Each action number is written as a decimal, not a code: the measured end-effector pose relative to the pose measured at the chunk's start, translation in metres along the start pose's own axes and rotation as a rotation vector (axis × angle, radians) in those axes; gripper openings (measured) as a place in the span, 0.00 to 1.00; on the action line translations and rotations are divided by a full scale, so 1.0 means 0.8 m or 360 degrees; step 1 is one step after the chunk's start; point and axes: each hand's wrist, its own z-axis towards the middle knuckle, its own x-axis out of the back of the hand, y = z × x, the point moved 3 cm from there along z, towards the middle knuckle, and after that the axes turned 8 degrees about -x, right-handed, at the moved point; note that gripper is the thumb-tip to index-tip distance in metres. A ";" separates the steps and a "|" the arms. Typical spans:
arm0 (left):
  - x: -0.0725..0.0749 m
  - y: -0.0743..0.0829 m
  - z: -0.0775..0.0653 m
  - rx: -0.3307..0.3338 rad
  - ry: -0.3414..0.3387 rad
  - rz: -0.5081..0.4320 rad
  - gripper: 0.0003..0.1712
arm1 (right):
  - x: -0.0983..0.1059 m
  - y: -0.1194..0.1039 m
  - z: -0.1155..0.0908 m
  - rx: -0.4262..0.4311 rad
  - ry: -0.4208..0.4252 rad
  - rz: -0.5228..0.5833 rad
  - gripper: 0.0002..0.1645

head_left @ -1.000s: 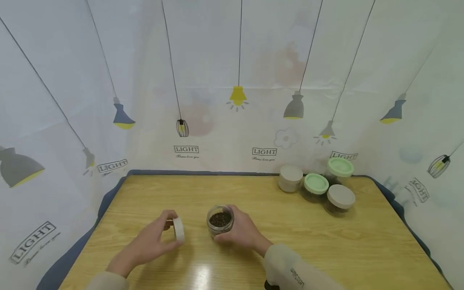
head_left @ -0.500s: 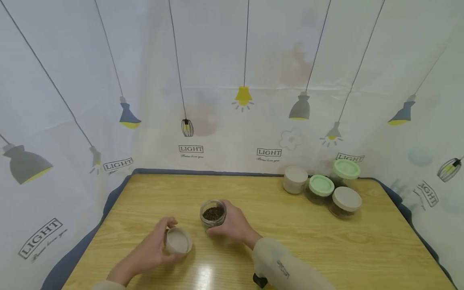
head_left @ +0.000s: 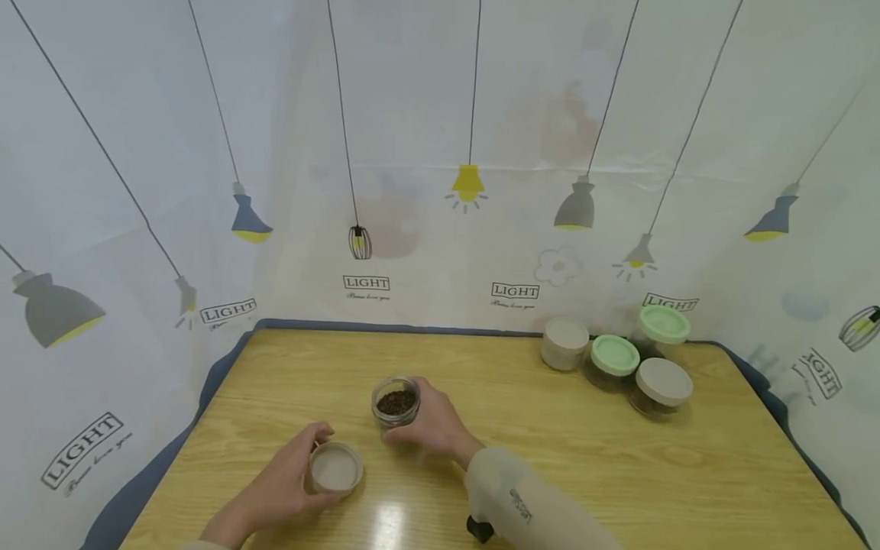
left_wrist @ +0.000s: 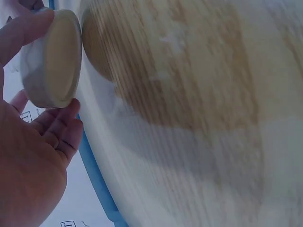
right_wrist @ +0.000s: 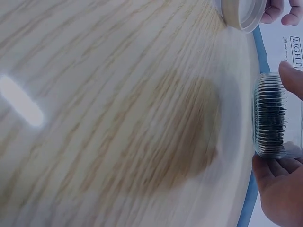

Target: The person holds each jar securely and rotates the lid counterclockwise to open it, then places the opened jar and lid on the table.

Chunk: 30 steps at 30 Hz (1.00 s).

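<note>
My right hand (head_left: 435, 422) grips a ribbed clear glass jar (right_wrist: 271, 116) from its right side. The jar has no lid on, and dark brown grains (head_left: 397, 402) fill part of it. My left hand (head_left: 285, 477) holds a pale round lid (head_left: 335, 467) by its edge, between thumb and fingers. The lid's hollow underside faces up toward the head view, close to the jar's front left. In the left wrist view the lid (left_wrist: 54, 59) stands tilted, with the thumb on one edge and fingertips at the opposite one.
At the table's back right stand two jars with green lids (head_left: 615, 355) and two with pale lids (head_left: 664, 382), grouped together. The wooden table (head_left: 619, 473) ends at a dark blue edge against a wall sheet (head_left: 426, 92) printed with lamps.
The left hand has turned the lid from edge-on to underside up and lowered it toward the near edge. The right hand has shifted the jar slightly left.
</note>
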 end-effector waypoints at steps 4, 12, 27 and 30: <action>-0.002 -0.005 -0.004 0.0019 -0.0034 0.0066 0.53 | -0.006 -0.003 0.003 0.0008 0.0006 -0.0013 0.55; -0.007 -0.010 -0.004 0.0162 -0.0156 0.0162 0.58 | -0.020 -0.010 0.011 0.0061 0.0028 -0.0026 0.56; -0.008 -0.018 0.006 0.0339 -0.0130 0.0278 0.59 | -0.038 -0.022 0.035 0.0070 0.0073 0.0017 0.53; -0.008 -0.018 0.012 0.0336 -0.0122 0.0285 0.60 | -0.039 -0.025 0.039 0.0095 0.0098 0.0008 0.52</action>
